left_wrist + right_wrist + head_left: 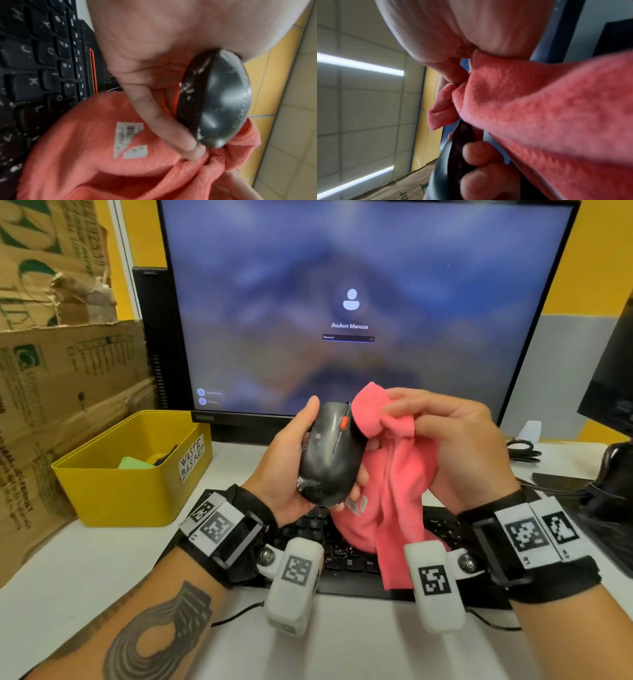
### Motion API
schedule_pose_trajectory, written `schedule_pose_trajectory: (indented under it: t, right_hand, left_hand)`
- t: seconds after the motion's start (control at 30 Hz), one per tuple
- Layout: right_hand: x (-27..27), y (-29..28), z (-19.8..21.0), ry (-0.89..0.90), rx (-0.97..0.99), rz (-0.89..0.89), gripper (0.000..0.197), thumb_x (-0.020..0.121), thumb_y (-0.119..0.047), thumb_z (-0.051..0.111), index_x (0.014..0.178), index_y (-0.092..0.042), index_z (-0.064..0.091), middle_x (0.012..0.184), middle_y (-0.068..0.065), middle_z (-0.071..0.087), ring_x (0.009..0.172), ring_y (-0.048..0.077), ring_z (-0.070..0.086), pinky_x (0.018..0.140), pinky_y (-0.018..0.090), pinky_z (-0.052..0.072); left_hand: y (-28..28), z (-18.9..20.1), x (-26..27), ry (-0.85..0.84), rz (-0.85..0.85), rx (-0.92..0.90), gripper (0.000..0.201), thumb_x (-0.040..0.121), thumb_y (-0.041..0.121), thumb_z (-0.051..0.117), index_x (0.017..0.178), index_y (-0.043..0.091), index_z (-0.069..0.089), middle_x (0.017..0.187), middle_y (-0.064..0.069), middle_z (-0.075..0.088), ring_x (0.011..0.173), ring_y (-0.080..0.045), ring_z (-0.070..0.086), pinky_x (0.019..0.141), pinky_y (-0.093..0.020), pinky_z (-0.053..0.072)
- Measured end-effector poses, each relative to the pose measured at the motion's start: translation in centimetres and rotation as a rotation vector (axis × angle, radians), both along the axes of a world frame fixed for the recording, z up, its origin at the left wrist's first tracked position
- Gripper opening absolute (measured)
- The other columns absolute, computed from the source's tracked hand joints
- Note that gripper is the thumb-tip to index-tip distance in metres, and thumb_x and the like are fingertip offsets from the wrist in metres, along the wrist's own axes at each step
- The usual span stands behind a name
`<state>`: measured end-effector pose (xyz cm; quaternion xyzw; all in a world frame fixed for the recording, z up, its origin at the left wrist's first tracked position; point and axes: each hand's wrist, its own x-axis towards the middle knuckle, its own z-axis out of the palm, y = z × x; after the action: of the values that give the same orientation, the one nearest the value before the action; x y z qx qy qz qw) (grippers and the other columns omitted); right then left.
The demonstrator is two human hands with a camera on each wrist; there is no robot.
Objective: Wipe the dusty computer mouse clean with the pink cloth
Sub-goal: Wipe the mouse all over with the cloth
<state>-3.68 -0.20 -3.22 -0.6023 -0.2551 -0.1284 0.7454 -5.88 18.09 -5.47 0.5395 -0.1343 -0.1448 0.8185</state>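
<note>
The left hand (284,463) holds the black computer mouse (330,453) up in the air above the black keyboard (346,563), thumb along its left edge and fingertips curled round from underneath at its right edge. The mouse points away toward the monitor (370,302), top side up, its orange scroll wheel (344,422) near the far end; pale dusty smears show along its left flank and near end. From the left wrist view the mouse (221,100) sits edge-on against the palm, a finger (164,121) stretched along its underside.

The right hand (455,446) grips the pink cloth (394,474), bunched between thumb and fingers. A fold of the cloth touches the mouse's far right edge, just beside the scroll wheel — the rest hangs down past the mouse and drapes onto the keyboard, a torn white label (127,134) facing down. In the right wrist view the cloth (547,115) fills most of the frame beside the mouse's dark edge (453,155).

Left of the keyboard stands a yellow bin (137,474) marked "waste basket", with cardboard boxes (61,371) beyond it. Between the keyboard's near edge and the desk's (342,645) near side lies bare white surface crossed by a thin black cable (236,616); to the right of the keyboard, dark cables and equipment crowd the desk.
</note>
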Motion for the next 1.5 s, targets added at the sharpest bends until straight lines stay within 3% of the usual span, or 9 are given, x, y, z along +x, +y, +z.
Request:
schedule_pose_trajectory:
  t: [0.2,0.33,0.57,0.77,0.87,1.0,1.17,1.4,1.5]
  right_hand:
    - [-0.7,0.4,-1.0,-0.324,-0.417,-0.187,0.019,0.077,-0.004,0.072,0.088,-0.017,0.082,0.104,0.001,0.071,0.102,0.003,0.066,0.093,0.018,0.046]
    - [0.2,0.5,-1.5,-0.368,-0.453,-0.379,0.013,0.079,-0.023,0.076,0.089,-0.017,0.083,0.100,-0.002,0.073,0.097,0.006,0.069,0.092,0.022,0.051]
    - [-0.4,0.4,-1.3,-0.400,-0.517,-0.265,0.010,0.078,-0.014,0.077,0.085,-0.019,0.082,0.098,-0.004,0.070,0.093,0.002,0.067,0.089,0.014,0.046]
    - [1.1,-0.3,-1.5,-0.412,-0.475,-0.453,0.013,0.081,-0.018,0.073,0.084,-0.030,0.075,0.094,-0.013,0.068,0.088,-0.005,0.066,0.086,0.013,0.048]
    - [0.9,-0.4,-1.6,-0.440,-0.452,-0.443,0.011,0.081,-0.015,0.074,0.084,-0.024,0.078,0.095,-0.005,0.070,0.088,0.000,0.067,0.086,0.017,0.049]
    - [0.3,0.1,-1.5,-0.459,-0.436,-0.370,0.010,0.077,-0.011,0.079,0.085,-0.017,0.082,0.096,0.001,0.071,0.089,0.007,0.069,0.086,0.018,0.050]
    - [0.1,1.2,-2.2,-0.442,-0.483,-0.335,0.015,0.075,-0.006,0.083,0.082,-0.019,0.082,0.095,0.002,0.072,0.090,0.011,0.069,0.087,0.019,0.050]
    - [0.7,0.2,-1.3,-0.376,-0.328,-0.532,0.026,0.079,-0.008,0.082,0.084,-0.033,0.076,0.094,-0.002,0.073,0.088,-0.002,0.068,0.087,0.017,0.050]
    - [-0.8,1.3,-1.0,-0.405,-0.342,-0.373,0.017,0.079,-0.006,0.082,0.086,-0.021,0.080,0.096,0.004,0.074,0.093,0.007,0.071,0.089,0.018,0.050]
  left_hand:
    - [-0.4,0.1,-0.1,-0.020,0.018,-0.009,0.076,0.105,0.062,0.028,0.089,-0.004,0.065,0.064,-0.024,0.063,0.042,-0.030,0.061,0.039,-0.024,0.048]
    - [-0.3,-0.4,0.1,-0.029,0.006,0.074,0.075,0.103,0.063,0.034,0.088,-0.003,0.065,0.066,-0.025,0.064,0.046,-0.031,0.061,0.042,-0.027,0.049]
    - [-0.5,-0.6,0.4,0.017,0.140,0.000,0.063,0.102,0.058,0.045,0.119,0.000,0.062,0.075,-0.018,0.069,0.054,-0.024,0.069,0.048,-0.026,0.054]
    - [-1.0,-0.7,0.0,0.011,0.117,-0.027,0.060,0.104,0.054,0.045,0.119,0.001,0.068,0.101,-0.019,0.071,0.064,-0.022,0.073,0.057,-0.028,0.057]
    - [-0.8,-0.7,0.0,0.001,0.133,-0.032,0.057,0.106,0.051,0.043,0.100,0.003,0.073,0.083,-0.014,0.075,0.063,-0.022,0.073,0.057,-0.027,0.057]
    - [-0.6,-0.6,0.2,-0.004,0.170,-0.019,0.057,0.104,0.052,0.045,0.116,0.000,0.064,0.078,-0.019,0.068,0.055,-0.024,0.069,0.050,-0.026,0.055]
    - [0.0,-0.7,0.6,0.003,0.198,0.022,0.059,0.104,0.053,0.043,0.107,-0.001,0.064,0.071,-0.021,0.065,0.046,-0.029,0.064,0.043,-0.026,0.050]
    - [-0.8,-1.4,1.0,-0.047,0.229,-0.027,0.058,0.107,0.042,0.044,0.126,-0.008,0.067,0.100,-0.025,0.073,0.073,-0.026,0.075,0.065,-0.029,0.060]
    - [-0.8,-1.7,1.5,-0.075,0.298,0.002,0.049,0.107,0.041,0.048,0.127,0.003,0.072,0.123,-0.023,0.074,0.105,-0.029,0.074,0.095,-0.037,0.057]
